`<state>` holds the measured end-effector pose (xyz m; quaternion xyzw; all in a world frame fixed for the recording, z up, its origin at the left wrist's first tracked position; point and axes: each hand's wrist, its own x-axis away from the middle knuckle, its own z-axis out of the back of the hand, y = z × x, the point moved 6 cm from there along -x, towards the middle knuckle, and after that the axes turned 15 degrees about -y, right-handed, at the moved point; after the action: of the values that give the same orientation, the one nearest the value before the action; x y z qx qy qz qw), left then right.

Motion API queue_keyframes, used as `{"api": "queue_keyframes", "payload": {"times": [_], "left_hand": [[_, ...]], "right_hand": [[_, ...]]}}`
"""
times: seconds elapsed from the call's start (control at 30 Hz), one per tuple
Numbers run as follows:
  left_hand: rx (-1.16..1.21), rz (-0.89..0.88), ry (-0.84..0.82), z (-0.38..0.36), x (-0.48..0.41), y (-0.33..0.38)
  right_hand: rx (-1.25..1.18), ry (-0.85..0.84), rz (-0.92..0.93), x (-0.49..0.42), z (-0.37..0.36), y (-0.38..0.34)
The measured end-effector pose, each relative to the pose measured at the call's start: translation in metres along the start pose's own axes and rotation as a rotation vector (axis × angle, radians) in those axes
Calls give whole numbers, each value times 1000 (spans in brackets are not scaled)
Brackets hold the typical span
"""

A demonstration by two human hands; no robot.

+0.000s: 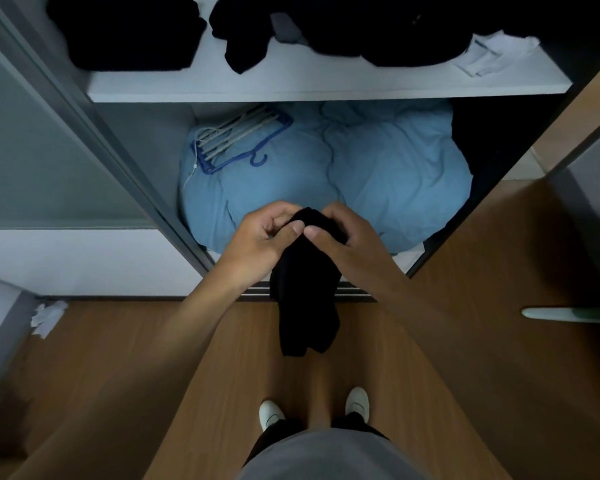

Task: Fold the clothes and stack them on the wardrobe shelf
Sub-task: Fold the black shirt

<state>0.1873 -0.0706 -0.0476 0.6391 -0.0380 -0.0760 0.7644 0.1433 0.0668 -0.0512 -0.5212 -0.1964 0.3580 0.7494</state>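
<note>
A black garment (303,296) hangs bunched from both my hands in front of the open wardrobe. My left hand (267,233) pinches its top edge from the left, and my right hand (343,233) grips the same edge from the right, thumbs nearly touching. The cloth dangles down toward the wooden floor. Above, the white wardrobe shelf (326,86) carries a neat black folded stack (129,32) at the left and a loose heap of dark clothes (378,29) in the middle and right.
Below the shelf lies a bulky light-blue duvet (378,174) with a blue hanger rack (236,140) on it. A grey sliding door frame (94,133) stands at left, a wooden door panel (516,265) at right. White crumpled paper (47,317) lies on the floor.
</note>
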Motion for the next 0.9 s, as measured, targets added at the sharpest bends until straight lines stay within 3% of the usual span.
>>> {"api": "queue_keyframes", "payload": {"times": [0.1, 0.23, 0.3, 0.6, 0.8, 0.9], "left_hand": [[-49, -29, 40, 5, 3, 6], [-447, -109, 83, 10, 5, 11], [-511, -108, 116, 11, 7, 9], [-381, -43, 344, 15, 23, -15], [-298, -43, 221, 7, 25, -20], [-256, -52, 246, 6, 28, -18]], "right_hand": [[28, 64, 41, -1, 4, -5], [93, 81, 95, -8, 13, -21], [121, 89, 123, -12, 16, -29], [177, 116, 108, -22, 11, -43], [182, 89, 80, -27, 4, -46], [199, 88, 62, -28, 2, -47]]}}
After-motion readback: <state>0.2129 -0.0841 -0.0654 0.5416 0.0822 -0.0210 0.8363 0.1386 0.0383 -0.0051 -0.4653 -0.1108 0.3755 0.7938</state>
